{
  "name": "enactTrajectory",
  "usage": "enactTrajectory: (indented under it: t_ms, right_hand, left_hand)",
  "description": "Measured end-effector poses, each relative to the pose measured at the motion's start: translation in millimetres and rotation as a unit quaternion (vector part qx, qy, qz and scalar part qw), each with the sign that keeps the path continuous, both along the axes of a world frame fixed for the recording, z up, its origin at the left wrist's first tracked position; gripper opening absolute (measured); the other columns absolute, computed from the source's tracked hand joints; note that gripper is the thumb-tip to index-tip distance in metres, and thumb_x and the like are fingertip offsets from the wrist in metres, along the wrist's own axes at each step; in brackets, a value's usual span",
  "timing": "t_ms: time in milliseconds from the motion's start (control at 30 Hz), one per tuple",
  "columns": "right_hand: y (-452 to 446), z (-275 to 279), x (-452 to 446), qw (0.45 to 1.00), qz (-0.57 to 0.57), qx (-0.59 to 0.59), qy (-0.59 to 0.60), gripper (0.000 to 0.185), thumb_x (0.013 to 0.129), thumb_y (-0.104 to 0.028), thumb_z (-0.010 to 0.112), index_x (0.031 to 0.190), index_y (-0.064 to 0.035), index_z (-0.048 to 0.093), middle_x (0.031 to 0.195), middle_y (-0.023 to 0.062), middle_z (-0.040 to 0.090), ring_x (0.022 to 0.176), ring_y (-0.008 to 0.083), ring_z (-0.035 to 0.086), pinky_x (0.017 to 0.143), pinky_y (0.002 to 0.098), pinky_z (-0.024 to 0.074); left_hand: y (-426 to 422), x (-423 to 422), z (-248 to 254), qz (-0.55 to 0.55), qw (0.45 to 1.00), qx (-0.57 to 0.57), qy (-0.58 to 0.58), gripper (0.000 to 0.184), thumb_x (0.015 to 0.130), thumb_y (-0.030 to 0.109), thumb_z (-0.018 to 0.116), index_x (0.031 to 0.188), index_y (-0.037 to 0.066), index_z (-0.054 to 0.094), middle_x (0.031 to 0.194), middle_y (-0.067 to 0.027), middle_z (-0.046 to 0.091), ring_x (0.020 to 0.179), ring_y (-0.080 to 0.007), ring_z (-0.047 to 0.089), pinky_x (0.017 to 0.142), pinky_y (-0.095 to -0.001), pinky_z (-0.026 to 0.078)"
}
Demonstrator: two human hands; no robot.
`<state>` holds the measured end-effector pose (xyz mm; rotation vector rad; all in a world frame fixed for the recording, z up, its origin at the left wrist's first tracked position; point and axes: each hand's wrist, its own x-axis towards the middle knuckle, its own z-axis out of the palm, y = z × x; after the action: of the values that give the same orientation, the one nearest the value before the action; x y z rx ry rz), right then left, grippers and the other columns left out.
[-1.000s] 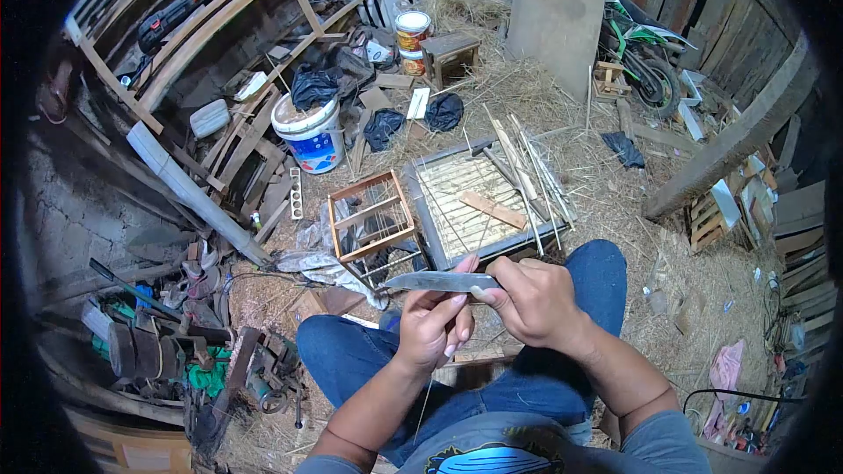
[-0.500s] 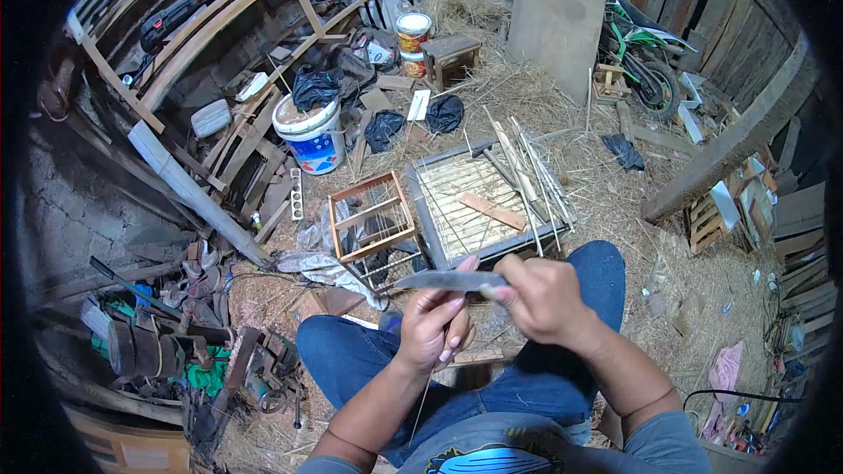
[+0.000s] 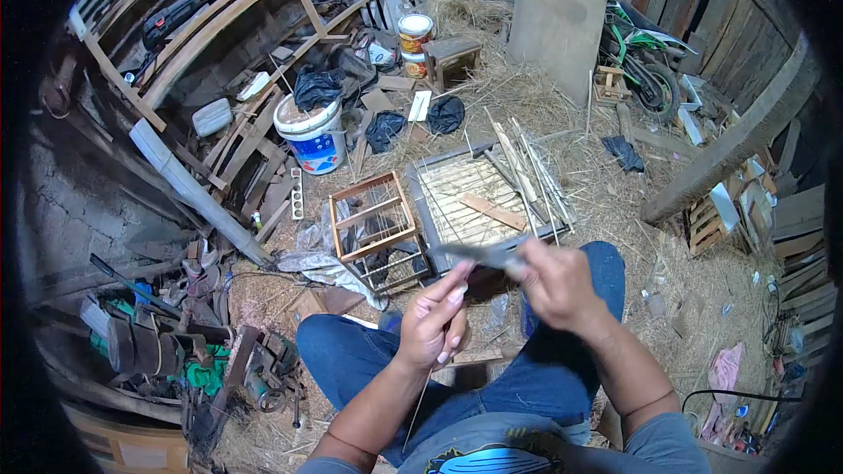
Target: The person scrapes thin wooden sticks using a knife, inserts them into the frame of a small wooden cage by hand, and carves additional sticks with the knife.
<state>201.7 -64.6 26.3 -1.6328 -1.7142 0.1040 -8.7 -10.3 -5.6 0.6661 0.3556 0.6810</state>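
Observation:
My right hand (image 3: 562,291) grips a knife (image 3: 479,254) by its handle; its broad blade points left and is blurred by motion. Just below the blade is my left hand (image 3: 430,325), its fingers pinched around a thin stick (image 3: 419,408) that runs down toward my lap. The stick's upper end lies near the blade, and I cannot tell whether they touch. Beyond my hands a dark-framed slatted panel (image 3: 425,226) lies on the floor, with a flat wooden piece (image 3: 492,210) and several long sticks (image 3: 525,162) on it.
Left of the panel stands a small wooden frame with thin bars (image 3: 339,226). Farther off are a white-and-blue bucket (image 3: 314,142), a low wooden stool (image 3: 452,50) and a green motorbike (image 3: 645,70). A slanted post (image 3: 733,136) rises at the right. Straw covers much of the floor.
My right hand and the knife have moved right and slightly away from me, and the blade is now more blurred. My left hand stays almost in place, still pinching the stick.

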Motion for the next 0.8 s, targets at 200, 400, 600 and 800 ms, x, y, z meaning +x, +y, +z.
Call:
enactTrajectory:
  t_ms: [200,400,600,800]
  right_hand:
    - [-3,1,-23,0.996,0.082,-0.011,-0.02,0.026,0.096,-0.034,0.06,0.088,-0.009,0.054,0.065,0.0089,0.061,0.059,0.0306,0.065,0.048,0.0425,0.0478]
    - [-1,2,-24,0.997,0.082,-0.007,-0.005,0.029,0.096,-0.033,0.059,0.086,-0.0068,0.055,0.061,0.0118,0.056,0.055,0.0336,0.06,0.049,0.0438,0.0449]
    - [6,-5,7,0.999,-0.034,-0.041,-0.004,0.023,0.097,-0.031,0.057,0.09,-0.009,0.059,0.062,0.0129,0.06,0.058,0.0357,0.063,0.05,0.044,0.0464]
    - [-6,0,-19,0.997,0.072,-0.024,-0.032,0.028,0.098,-0.036,0.057,0.087,-0.0103,0.054,0.061,0.011,0.061,0.054,0.0325,0.064,0.046,0.045,0.0465]
  left_hand:
    - [-2,3,-2,0.022,0.997,0.043,0.066,0.045,0.102,0.001,0.038,0.147,-0.001,0.042,0.051,-0.0059,0.051,0.029,-0.0099,0.035,0.032,-0.0232,0.034]
    - [-2,1,6,-0.01,1.0,-0.002,0.013,0.043,0.103,0.006,0.041,0.145,-0.002,0.045,0.049,-0.0035,0.045,0.03,-0.0094,0.034,0.033,-0.0236,0.034]
    - [1,-6,2,-0.044,0.999,-0.011,-0.014,0.041,0.106,0.015,0.044,0.146,0.006,0.046,0.047,0.0002,0.04,0.03,-0.0079,0.03,0.034,-0.0234,0.033]
    - [-3,0,7,-0.016,0.999,-0.047,0.004,0.041,0.107,0.012,0.038,0.146,0.0,0.045,0.046,0.0,0.039,0.029,-0.0081,0.034,0.032,-0.0235,0.032]
